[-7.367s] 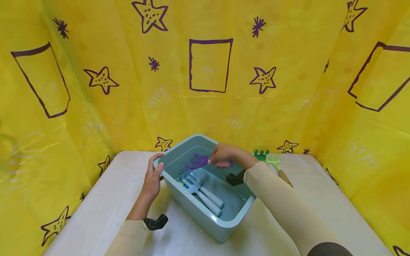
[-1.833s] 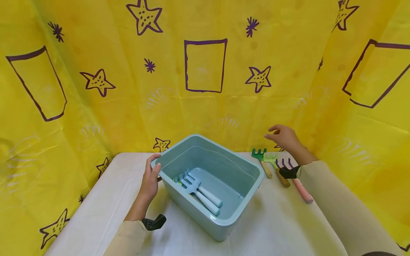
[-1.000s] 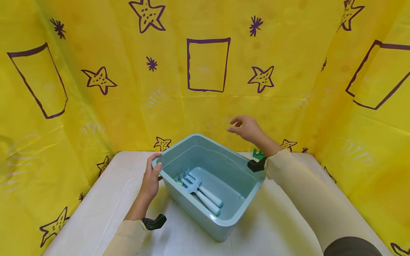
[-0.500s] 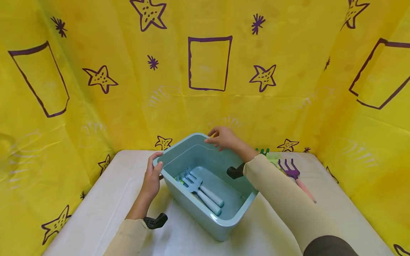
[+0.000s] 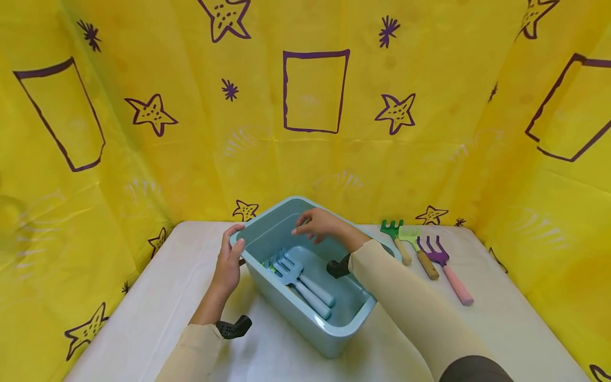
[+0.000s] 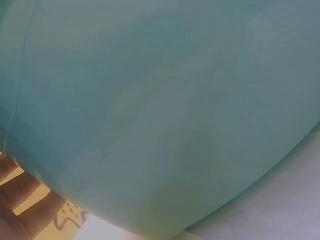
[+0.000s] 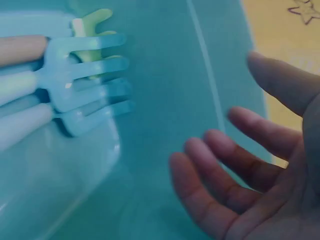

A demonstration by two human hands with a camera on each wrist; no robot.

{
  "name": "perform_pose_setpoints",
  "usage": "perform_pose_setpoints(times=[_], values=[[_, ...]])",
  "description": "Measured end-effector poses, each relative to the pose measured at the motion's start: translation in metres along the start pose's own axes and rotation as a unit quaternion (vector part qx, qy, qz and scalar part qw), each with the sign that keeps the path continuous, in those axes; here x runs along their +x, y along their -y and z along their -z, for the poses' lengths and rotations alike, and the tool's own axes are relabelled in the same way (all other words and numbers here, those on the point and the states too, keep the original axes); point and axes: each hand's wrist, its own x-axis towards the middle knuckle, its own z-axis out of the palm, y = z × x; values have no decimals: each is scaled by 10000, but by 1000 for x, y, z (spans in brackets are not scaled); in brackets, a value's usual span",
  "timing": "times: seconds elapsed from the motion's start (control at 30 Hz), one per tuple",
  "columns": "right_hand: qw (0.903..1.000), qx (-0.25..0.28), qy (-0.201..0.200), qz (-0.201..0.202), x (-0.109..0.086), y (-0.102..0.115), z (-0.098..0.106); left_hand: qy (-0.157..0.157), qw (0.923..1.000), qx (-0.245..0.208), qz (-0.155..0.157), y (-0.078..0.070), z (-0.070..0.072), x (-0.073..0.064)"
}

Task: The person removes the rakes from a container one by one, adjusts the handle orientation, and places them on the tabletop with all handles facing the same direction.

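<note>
yellow sheeting, lightly creased, walls the back and both sides, bearing purple-outlined starfish, spiky bursts, four-sided shapes and faint pale fan-like marks. a white-covered table spreads between the sides, soft shadows falling across it.

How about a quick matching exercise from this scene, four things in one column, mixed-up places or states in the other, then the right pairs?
Things:
1. left hand
2. tub
3. right hand
4. purple fork

Places or states:
A. over the tub's inside, holding nothing
B. lying on the table
C. holding the tub at one corner
D. containing light blue forks

Pairs: 1-C, 2-D, 3-A, 4-B
</note>
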Motion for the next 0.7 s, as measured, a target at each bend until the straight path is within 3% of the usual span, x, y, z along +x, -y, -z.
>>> perform_pose_setpoints(times=[0.2, 0.33, 0.57, 0.7], values=[[9967, -95, 699, -404, 1, -10, -11, -21, 10000, -8, 21, -1, 1, 1], [9892, 3, 1294, -688, -2, -15, -17, 24, 9999, -57, 118, -4, 2, 1], [9760, 2, 1856, -1140, -2, -23, -25, 175, 9996, -78, 200, -33, 0, -9], [9686, -61, 2065, -1382, 0, -27, -30, 122, 9998, -85, 114, -18, 0, -4]])
